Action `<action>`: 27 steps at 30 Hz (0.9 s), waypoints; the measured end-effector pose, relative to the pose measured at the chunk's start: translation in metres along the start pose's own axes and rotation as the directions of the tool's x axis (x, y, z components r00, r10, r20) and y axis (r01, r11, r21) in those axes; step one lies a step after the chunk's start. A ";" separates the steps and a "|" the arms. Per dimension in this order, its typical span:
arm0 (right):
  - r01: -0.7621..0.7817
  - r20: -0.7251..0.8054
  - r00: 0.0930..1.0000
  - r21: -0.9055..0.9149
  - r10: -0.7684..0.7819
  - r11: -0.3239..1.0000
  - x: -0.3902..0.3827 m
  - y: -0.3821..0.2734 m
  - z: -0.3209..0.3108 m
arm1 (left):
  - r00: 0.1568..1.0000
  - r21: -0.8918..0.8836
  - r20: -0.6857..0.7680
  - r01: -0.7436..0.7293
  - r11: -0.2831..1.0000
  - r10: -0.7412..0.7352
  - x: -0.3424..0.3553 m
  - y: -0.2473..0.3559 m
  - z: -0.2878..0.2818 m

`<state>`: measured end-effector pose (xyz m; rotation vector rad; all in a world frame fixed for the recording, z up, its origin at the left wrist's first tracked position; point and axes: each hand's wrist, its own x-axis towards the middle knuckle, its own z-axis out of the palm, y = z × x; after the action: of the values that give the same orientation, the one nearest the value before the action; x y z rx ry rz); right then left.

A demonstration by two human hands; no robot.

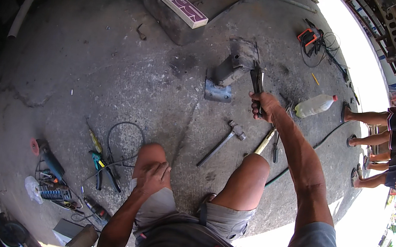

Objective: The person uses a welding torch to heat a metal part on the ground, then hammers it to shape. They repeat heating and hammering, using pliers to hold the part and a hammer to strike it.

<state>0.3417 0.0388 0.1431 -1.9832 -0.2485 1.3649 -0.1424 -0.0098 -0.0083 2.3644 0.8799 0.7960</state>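
My right hand [263, 106] grips a dark pliers-like tool [258, 81], held beside a welded steel bracket [230, 68] on a flat base plate [217, 95]. My left hand [153, 177] rests on my left knee, fingers loosely bent and holding nothing. Below the bracket lies a hammer [222, 144], and right of it a pale-handled tool [265, 142]. A plastic bottle [313, 106] of pale liquid with a red cap lies on its side near my right hand.
An angle grinder [50, 161], green-handled pliers [100, 165], cables and socket set [53, 194] lie at left. A white-purple box [183, 7] sits on dark metal behind. An orange-black device [309, 36] lies upper right. Bystanders' legs [368, 118] line the right, beside the concrete floor [78, 83].
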 end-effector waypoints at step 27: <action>0.323 -0.154 0.942 0.178 -0.298 0.929 -0.044 -0.047 0.169 | 0.981 0.036 0.161 0.108 0.994 -0.112 0.016 0.012 -0.013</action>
<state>0.1855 0.1250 0.1734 -1.7638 -0.3377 1.0181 -0.1358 -0.0033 0.0136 2.3421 0.9477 0.5421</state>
